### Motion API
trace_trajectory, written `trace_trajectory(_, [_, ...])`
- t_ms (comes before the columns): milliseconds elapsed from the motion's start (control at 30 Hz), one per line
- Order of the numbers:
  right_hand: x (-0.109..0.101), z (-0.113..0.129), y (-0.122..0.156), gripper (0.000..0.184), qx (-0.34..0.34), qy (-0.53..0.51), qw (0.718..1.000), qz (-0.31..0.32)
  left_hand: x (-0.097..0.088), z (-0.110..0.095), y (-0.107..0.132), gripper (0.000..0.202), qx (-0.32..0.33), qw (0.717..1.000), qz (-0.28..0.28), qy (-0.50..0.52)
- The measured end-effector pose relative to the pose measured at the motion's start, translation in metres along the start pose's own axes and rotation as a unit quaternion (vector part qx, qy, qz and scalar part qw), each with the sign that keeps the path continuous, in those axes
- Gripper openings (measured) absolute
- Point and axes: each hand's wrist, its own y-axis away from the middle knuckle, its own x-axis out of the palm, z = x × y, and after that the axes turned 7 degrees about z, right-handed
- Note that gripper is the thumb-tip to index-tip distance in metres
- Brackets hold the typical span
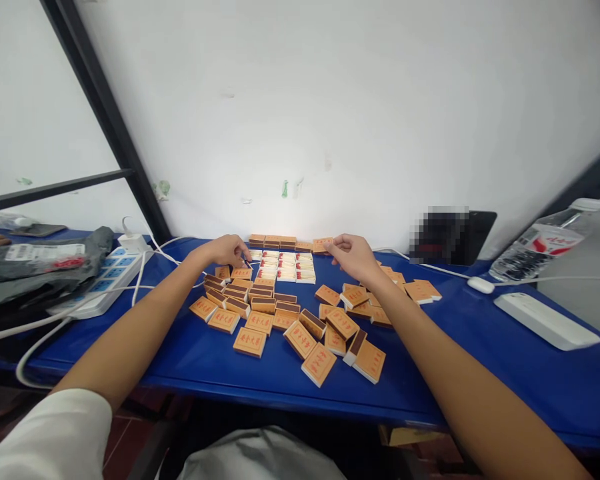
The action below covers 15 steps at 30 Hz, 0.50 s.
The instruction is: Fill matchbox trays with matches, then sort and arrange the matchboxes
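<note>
My right hand [354, 255] pinches the left-facing edge of an orange matchbox [322, 246] at the back of the table, by the wall. My left hand [227, 251] is closed, fingertips bent down beside the left column of open matchbox trays [287, 274]. What those fingertips hold, if anything, is too small to make out. The trays lie in a tight block, filled with red-tipped matches. Behind them a row of matchboxes [273, 242] stands along the wall. Many closed matchboxes [250, 341] lie scattered and stacked in front of both hands.
On the left of the blue table [180, 353] lie a power strip [105, 280], white cables and a grey plastic package [45, 260]. To the right are a dark tablet-like device [473, 237], a plastic bottle [540, 243] and a white oblong device [545, 320].
</note>
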Motion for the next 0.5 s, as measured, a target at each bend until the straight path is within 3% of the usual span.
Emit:
trace_trajectory(167, [0.001, -0.002, 0.0, 0.031, -0.003, -0.012, 1.0, 0.002, 0.006, -0.007, -0.002, 0.032, 0.025, 0.999, -0.014, -0.026])
trace_trajectory(500, [0.0, 0.001, 0.0, 0.031, -0.003, -0.01, 1.0, 0.01, 0.008, -0.011, 0.0, 0.019, 0.002, 0.998, 0.008, -0.06])
